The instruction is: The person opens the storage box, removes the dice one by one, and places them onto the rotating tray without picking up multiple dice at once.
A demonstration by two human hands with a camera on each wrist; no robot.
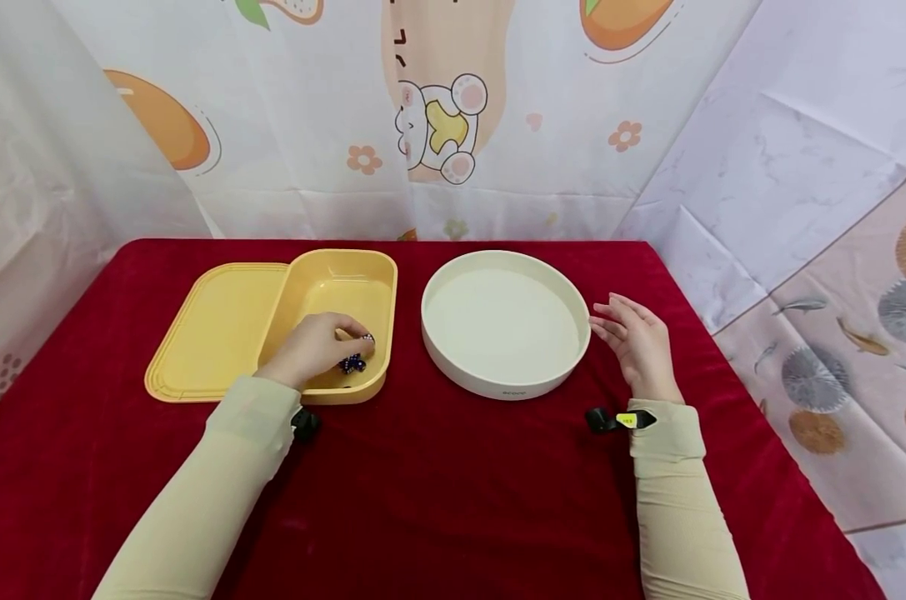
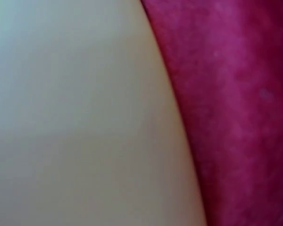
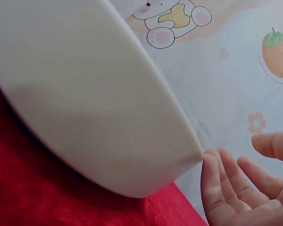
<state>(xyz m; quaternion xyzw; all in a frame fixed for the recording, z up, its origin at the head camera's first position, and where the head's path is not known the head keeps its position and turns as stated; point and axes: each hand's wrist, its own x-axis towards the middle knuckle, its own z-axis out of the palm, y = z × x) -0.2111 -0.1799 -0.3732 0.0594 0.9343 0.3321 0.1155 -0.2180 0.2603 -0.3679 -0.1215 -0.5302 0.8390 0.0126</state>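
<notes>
Inside a yellow rectangular box point(image 1: 350, 287), my left hand point(image 1: 310, 343) has its fingers curled and pinches small dark blue dice with white dots at the fingertips. More such dice point(image 1: 352, 364) lie just below it on the box floor. My right hand point(image 1: 638, 340) is at the right side of a round off-white tray point(image 1: 505, 321). In the right wrist view its loosely bent fingers point(image 3: 211, 176) touch the tray's rim, and the thumb stands apart. A blurred pale surface fills much of the left wrist view, which shows no fingers.
A flat yellow lid point(image 1: 223, 329) lies left of the box, partly under or against it. Everything stands on a table with a red velvet cloth point(image 1: 453, 500). Printed white curtains point(image 1: 302, 125) hang behind the table, with more at both sides.
</notes>
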